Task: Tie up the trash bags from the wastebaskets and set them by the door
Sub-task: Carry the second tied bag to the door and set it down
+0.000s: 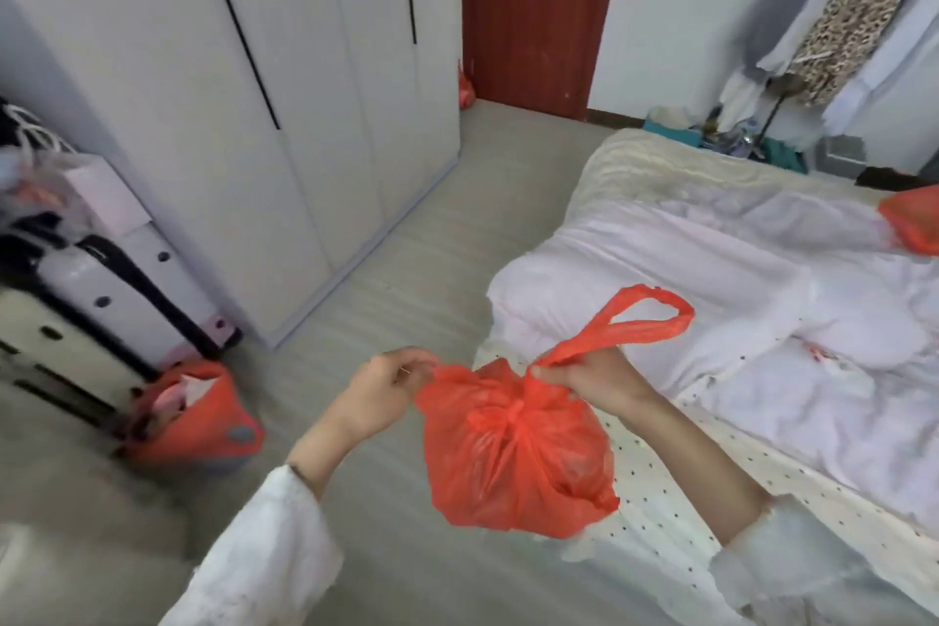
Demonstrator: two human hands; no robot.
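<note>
A full red trash bag (513, 458) hangs in front of me, beside the bed, with a knot at its neck. My left hand (386, 386) grips its left handle, pulled taut. My right hand (584, 376) grips the right handle, whose loop (645, 320) sticks up over the bed. On the floor at the left stands a wastebasket (203, 414) lined with another red bag, open, with paper inside. A small tied red bag (466, 92) sits on the floor by the dark red door (533, 10). A further red bag (914, 219) lies on the bed at the right edge.
White wardrobes (284, 66) line the left wall. Suitcases (101, 295) stand at the far left behind the wastebasket. The bed (737, 269) with white bedding fills the right side. Clothes hang on a rack (838, 5) at the back right. A strip of grey floor (432, 229) runs to the door.
</note>
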